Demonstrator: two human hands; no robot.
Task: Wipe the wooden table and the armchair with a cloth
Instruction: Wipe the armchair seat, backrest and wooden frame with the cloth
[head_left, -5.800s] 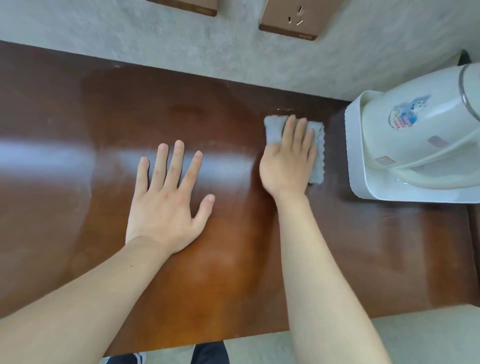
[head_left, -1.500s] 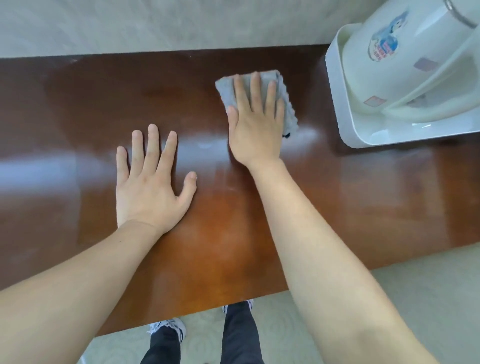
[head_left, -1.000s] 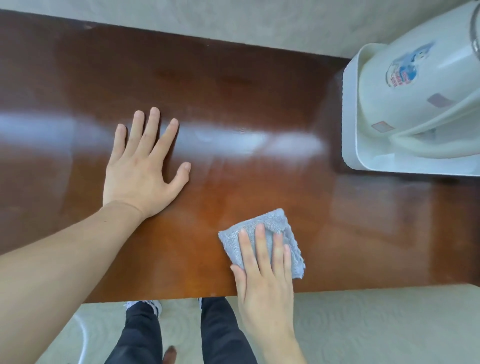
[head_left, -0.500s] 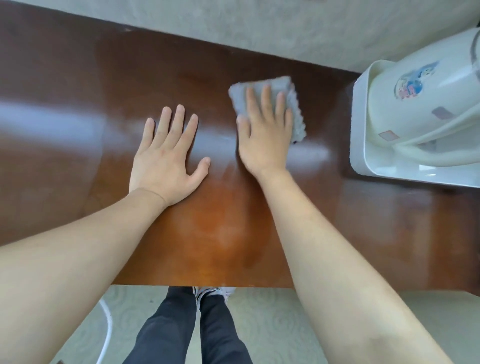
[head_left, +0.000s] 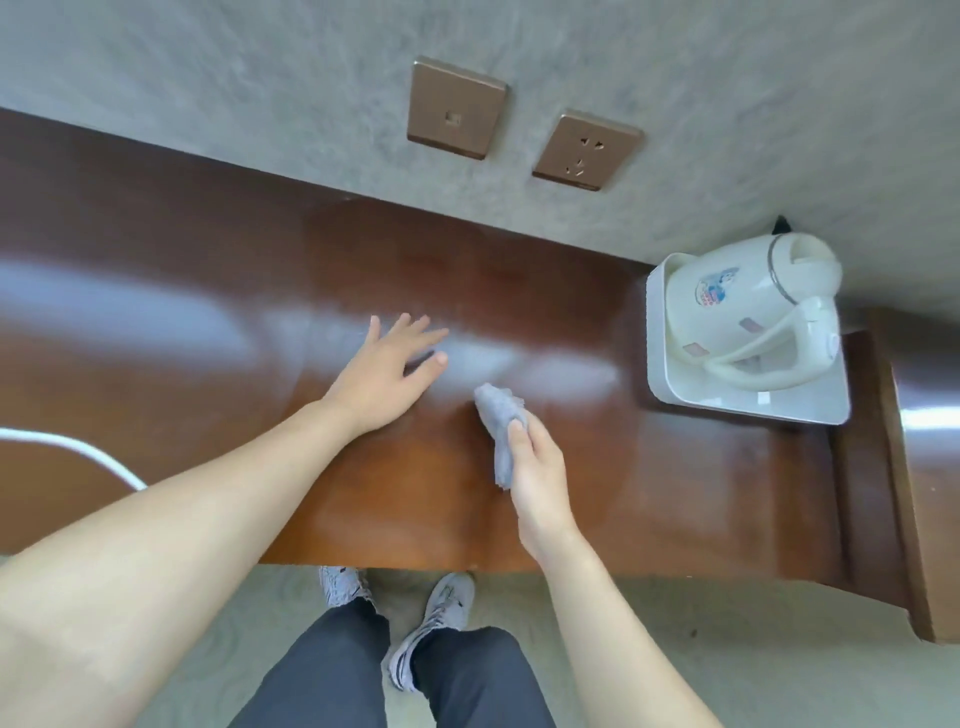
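Right hand (head_left: 537, 470) is curled round the small grey terry cloth (head_left: 500, 426), thumb pinching on top. The cloth is bunched, not spread flat. Its long axis runs roughly 11 to 5 o'clock, with the free end sticking out past the fingers toward 11. That end looks to be at or just above the glossy reddish-brown wooden table (head_left: 208, 322); actual contact cannot be told.

Left hand (head_left: 387, 371) lies at about 10 o'clock from the cloth, near but apart. Its fingers are straight and spread, palm down over the tabletop, holding nothing.

The right hand already has the cloth, so it is the working hand. Unwiped-looking surface stretches toward 9 o'clock past the left hand, and toward 3 o'clock up to the white rectangular plastic tray (head_left: 675, 395) carrying a white electric kettle (head_left: 748, 296).

Judgement: the tabletop pass is near its end or pausing. No armchair shows in view, so that half remains. The cloth likely needs flattening before another stroke.
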